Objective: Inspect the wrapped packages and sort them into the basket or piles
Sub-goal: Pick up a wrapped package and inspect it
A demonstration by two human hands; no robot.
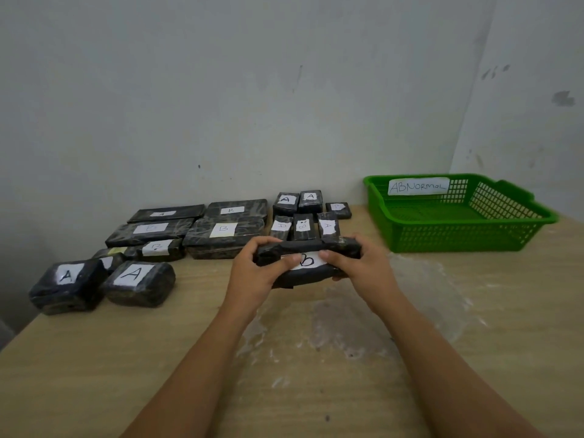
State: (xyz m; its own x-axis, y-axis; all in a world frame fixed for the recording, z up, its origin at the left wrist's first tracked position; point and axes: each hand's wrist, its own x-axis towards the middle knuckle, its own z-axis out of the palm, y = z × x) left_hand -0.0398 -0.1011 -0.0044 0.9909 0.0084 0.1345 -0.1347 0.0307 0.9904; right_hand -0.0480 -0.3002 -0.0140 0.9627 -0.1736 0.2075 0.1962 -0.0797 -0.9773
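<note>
A black wrapped package (308,248) with a white label marked "B" is held above the middle of the table. My left hand (256,273) grips its left end and my right hand (360,263) grips its right end, thumbs on the labelled face. The green basket (458,235) with an "ABNORMOL" label stands at the right back with nothing visible inside. Other black packages lie behind and to the left: large flat ones marked "B" (222,237), small ones marked "A" (297,203), and two rounded "A" packages (139,284) at the left edge.
The wooden table (158,358) meets a white wall at the back. A sheet of clear plastic wrap (363,311) lies on the table under my hands. The table's left edge runs close to the rounded "A" packages.
</note>
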